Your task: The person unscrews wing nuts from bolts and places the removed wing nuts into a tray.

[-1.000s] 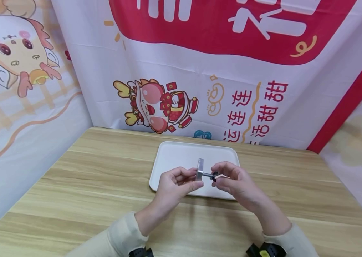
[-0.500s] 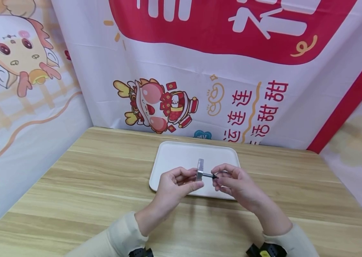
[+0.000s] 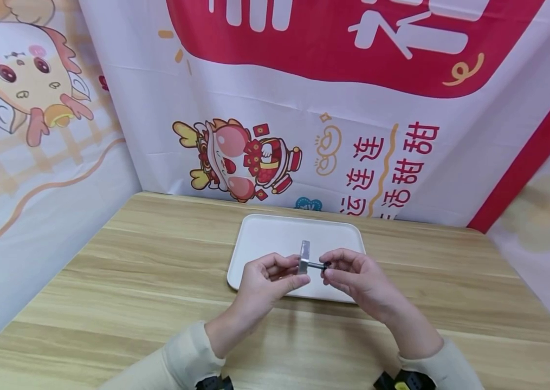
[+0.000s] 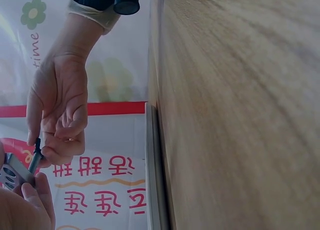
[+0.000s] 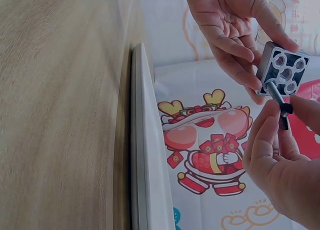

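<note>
My left hand (image 3: 267, 279) pinches a small square metal plate (image 5: 285, 70) by its edges, above the tray. Several round holes show in the plate's face in the right wrist view. From a hole near one corner sticks out a threaded wing bolt (image 5: 275, 93). Its black winged head (image 5: 285, 110) is between the thumb and fingers of my right hand (image 3: 360, 276), which pinch it. The bolt lies roughly level, and much of its shank is visible outside the plate. In the head view, fingertips partly cover the black head.
A white rectangular tray (image 3: 299, 233) lies on the wooden table (image 3: 157, 260), under and behind both hands. Printed cloth (image 3: 148, 97) hangs behind the table and along its sides. Black wrist devices sit at both beige cuffs.
My left hand and the plate hold still. The right fingers shift around the bolt's black head, spreading and closing again, and the head's wings show at a different angle.
</note>
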`<state>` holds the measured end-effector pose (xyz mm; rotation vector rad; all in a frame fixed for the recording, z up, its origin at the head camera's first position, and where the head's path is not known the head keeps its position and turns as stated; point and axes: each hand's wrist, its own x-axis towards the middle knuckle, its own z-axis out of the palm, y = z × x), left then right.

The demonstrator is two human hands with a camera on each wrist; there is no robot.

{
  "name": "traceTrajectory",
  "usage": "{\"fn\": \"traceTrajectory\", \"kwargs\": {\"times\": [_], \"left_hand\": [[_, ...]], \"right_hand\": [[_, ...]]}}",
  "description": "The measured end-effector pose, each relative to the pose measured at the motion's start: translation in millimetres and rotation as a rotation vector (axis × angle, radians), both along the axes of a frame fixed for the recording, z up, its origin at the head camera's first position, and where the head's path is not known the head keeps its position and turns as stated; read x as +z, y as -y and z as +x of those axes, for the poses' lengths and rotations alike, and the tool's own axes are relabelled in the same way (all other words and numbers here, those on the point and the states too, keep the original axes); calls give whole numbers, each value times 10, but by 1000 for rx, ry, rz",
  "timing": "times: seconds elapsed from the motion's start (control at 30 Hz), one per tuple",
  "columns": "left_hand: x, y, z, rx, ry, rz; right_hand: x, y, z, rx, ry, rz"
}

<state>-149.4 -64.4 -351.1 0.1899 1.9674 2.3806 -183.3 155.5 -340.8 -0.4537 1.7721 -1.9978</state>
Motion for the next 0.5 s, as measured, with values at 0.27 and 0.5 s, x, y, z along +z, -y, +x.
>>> {"fn": "traceTrajectory", "kwargs": {"times": [0.27, 0.5], "left_hand": [[0, 1, -2, -1, 2, -3], [0, 3, -1, -2, 1, -2]], "right_hand": [[7, 2, 0, -23, -38, 43], [11, -6, -6, 6, 19, 20]]}}
